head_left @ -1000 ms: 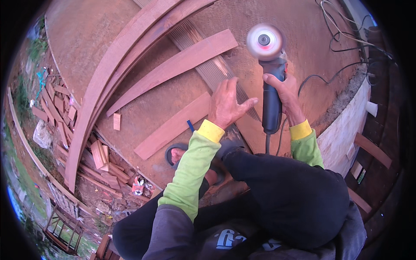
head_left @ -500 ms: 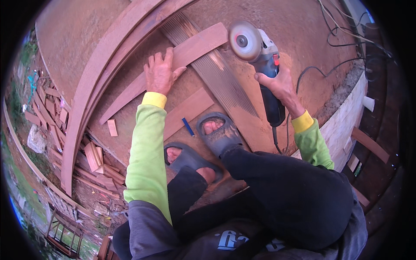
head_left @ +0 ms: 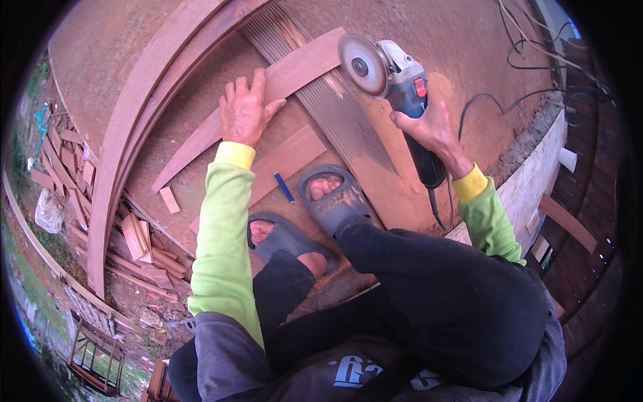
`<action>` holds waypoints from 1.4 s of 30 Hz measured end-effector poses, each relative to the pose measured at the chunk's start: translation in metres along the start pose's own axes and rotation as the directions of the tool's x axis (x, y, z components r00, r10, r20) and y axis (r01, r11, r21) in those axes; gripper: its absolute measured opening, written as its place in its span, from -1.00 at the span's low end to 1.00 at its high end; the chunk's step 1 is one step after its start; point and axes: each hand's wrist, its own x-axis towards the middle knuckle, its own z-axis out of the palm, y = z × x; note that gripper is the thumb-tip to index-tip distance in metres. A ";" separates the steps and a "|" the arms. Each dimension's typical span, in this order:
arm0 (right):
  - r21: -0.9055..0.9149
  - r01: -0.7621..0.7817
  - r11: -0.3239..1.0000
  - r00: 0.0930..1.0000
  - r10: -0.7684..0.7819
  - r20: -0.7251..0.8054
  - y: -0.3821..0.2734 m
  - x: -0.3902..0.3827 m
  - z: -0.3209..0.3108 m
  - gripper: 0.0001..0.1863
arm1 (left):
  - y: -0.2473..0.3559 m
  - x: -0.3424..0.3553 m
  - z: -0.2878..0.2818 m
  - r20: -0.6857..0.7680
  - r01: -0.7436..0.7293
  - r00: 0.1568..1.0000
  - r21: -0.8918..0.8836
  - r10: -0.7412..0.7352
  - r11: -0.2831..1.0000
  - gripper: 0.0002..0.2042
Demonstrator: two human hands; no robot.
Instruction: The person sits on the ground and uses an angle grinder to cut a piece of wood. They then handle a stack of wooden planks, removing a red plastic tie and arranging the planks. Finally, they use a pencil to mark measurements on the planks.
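My left hand [head_left: 244, 107] grips the loose curved wooden board [head_left: 298, 63], fingers over its far edge, thumb at the near one. My right hand [head_left: 432, 134] holds a dark angle grinder [head_left: 415, 94] with a red switch; its disc [head_left: 360, 65] is beside the board's right end, though contact is unclear. The board lies across a ribbed plank [head_left: 355, 127]. Below it are a straight board [head_left: 281, 161] and a blue pencil-like stick [head_left: 283, 187]. My feet in grey slides [head_left: 328, 208] rest just below these.
Long curved beams [head_left: 120, 154] arch along the left, with a wood offcut pile [head_left: 137, 238] beyond them. A small block [head_left: 171, 199] lies on the dusty slab [head_left: 455, 53]. Cables [head_left: 509, 100] run at the upper right. A pale step wall [head_left: 536, 174] drops to darker ground at right.
My left hand moved up-left from open air onto the curved board and now grips it. The grinder moved up-left and tilted, bringing its disc to the board's right end.
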 end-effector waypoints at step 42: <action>-0.189 0.143 0.971 0.989 -0.134 0.056 0.015 0.013 0.010 -0.31 | 0.029 0.017 -0.013 0.185 0.121 0.975 0.017 -0.122 0.993 -0.40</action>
